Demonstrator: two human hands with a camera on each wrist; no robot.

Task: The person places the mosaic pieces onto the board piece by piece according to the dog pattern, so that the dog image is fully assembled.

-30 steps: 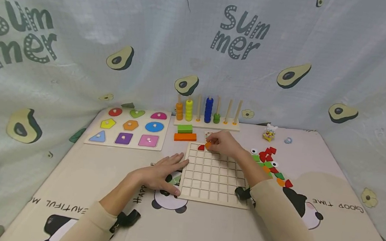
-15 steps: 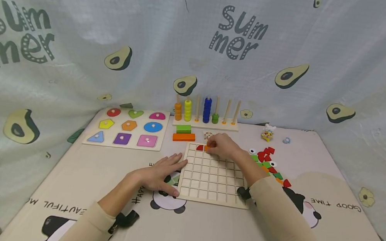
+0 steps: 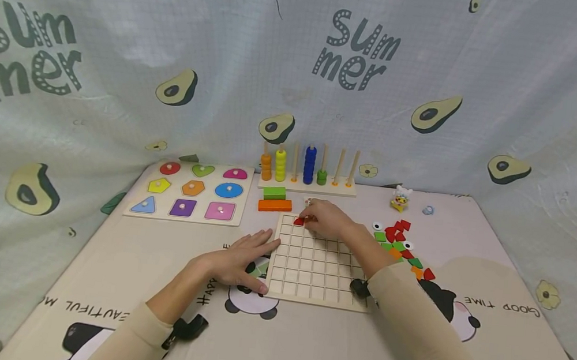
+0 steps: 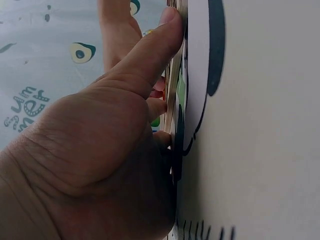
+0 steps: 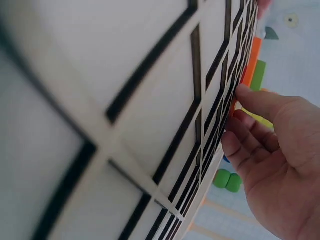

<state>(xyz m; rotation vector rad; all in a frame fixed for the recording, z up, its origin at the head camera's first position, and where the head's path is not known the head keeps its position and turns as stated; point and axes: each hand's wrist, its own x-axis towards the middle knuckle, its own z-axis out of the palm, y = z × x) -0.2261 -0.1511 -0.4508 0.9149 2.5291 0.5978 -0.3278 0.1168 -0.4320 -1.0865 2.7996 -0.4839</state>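
Note:
A pale wooden grid board (image 3: pixel 320 262) lies on the table in the head view. My left hand (image 3: pixel 239 260) rests spread on the table, its thumb and fingertips against the board's left edge. In the far-left part of the board's top row sits a red rounded piece (image 3: pixel 298 221). My right hand (image 3: pixel 329 218) is over the top row just right of it. Its thumb and fingers pinch a small orange tile (image 5: pixel 233 105) at the board's surface, seen in the right wrist view; the hand hides this tile in the head view.
Loose red, green and orange tiles (image 3: pixel 396 252) lie right of the board. Behind it are an orange block (image 3: pixel 275 205), a green block (image 3: pixel 274 192) and a peg stand with rings (image 3: pixel 309 164). A shape puzzle (image 3: pixel 198 199) lies back left, a small figurine (image 3: pixel 400 199) back right.
My right hand has brought the orange tile down beside the red piece and shifted slightly left, so the tile is covered in the head view. My left hand stays at the board's edge.

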